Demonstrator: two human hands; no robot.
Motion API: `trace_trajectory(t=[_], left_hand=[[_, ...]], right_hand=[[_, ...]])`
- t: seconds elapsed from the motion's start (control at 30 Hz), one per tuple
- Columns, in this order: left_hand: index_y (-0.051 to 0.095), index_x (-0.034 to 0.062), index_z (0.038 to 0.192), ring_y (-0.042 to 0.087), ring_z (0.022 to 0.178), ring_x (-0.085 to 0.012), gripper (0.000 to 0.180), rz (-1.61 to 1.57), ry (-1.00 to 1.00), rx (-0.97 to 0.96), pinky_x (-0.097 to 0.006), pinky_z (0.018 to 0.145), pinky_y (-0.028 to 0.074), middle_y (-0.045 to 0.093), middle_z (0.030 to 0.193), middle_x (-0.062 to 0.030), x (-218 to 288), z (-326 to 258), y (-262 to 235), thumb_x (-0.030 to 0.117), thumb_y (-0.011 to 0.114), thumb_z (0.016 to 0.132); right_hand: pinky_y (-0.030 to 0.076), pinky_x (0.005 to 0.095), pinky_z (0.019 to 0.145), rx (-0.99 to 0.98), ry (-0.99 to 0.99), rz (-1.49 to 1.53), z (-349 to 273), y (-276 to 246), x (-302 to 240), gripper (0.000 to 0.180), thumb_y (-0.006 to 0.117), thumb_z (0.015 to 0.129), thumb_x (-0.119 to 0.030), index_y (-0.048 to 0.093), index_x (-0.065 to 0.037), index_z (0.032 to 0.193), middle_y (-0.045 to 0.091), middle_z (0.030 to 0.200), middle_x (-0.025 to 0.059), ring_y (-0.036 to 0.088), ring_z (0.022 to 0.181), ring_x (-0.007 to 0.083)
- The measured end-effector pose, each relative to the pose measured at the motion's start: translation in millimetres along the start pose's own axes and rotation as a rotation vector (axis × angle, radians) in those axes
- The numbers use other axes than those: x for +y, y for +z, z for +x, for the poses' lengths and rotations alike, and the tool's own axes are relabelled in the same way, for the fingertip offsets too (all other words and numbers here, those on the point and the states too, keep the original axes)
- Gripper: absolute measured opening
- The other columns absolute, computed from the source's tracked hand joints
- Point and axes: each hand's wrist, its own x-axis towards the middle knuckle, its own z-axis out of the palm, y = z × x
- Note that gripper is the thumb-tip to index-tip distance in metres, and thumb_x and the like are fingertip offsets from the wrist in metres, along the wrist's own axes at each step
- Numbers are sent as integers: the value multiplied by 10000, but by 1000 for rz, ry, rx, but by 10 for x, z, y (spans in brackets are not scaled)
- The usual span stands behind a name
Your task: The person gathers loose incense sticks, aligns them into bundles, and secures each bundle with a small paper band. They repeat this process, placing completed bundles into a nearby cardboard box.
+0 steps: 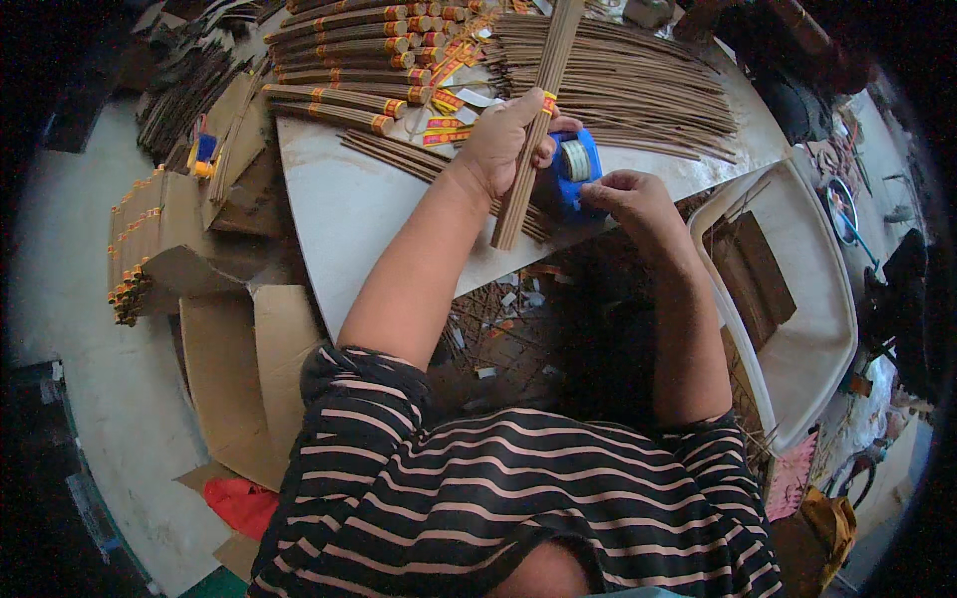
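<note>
My left hand (498,140) is closed around a bundle of thin brown incense sticks (519,189), tilted with its upper end away from me. A red and yellow paper band (549,103) wraps the bundle just above my fingers. Beside it, at the table's near edge, is a blue tape dispenser (569,195) with a roll of tape (575,161) in it. The fingers of my right hand (638,204) are pinched together at the dispenser's near end. Whatever is between those fingertips is hidden. Loose sticks (394,157) lie on the table under my left wrist.
Banded bundles (339,75) are stacked on the table (329,199) at the far left, near loose paper labels (447,125). Many loose sticks (618,85) spread behind. Cardboard boxes (219,379) stand left; a white plastic tub (812,329) is at right. Scraps litter the floor below.
</note>
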Motion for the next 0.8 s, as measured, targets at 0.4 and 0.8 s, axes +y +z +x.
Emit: trace_trajectory(t=[0.4,0.8], left_hand=[[554,13,967,495,496,-61,350,547,67,-73,-181,434,399,612,825,-49,-41,15,148,335,428,913],[582,9,911,480,475,-54,383,644,136,7,-183,419,395,565,694,-10,-87,-47,301,360,429,906]], right_hand=[[403,215,600,35,54,120,-29,73,-19,175,648,762,-169,601,-2,788,586,692,24,519,620,92],[436,242,619,98,32,219,-127,-32,-71,163,628,738,-128,588,19,796,582,690,56,553,652,138]])
